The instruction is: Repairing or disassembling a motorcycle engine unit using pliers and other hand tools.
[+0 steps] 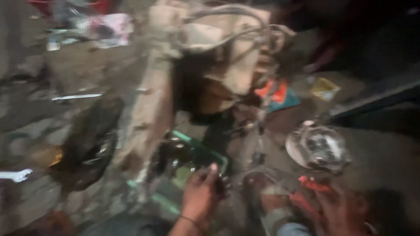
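1. The view is badly blurred and dim. A grimy engine block or frame (205, 65) with cables stands over a dirty floor (57, 131) strewn with parts.
2. The left hand (201, 194) reaches into a green tray (199, 150) just below the engine. Its fingers are curled together on something dark and small at the tray's near edge. What it pinches I cannot tell.
3. The right hand (343, 212) lies low at the right, beside a red item (313, 185) that looks like a tool handle or rag. Whether this hand is closed on it or only resting by it cannot be told.
4. A round metal cover (317, 148) lies on the floor to the right of the tray, well apart from the left hand.
5. A spanner (15, 175) lies far left. A dark curved part (89, 144) sits between it and the tray.
6. Judged from this, the step in hand is picking a small piece out of the tray.
7. The next move would call for a firm pinch and a clean lift clear of the tray wall, since the pieces in it look oily and crowded.
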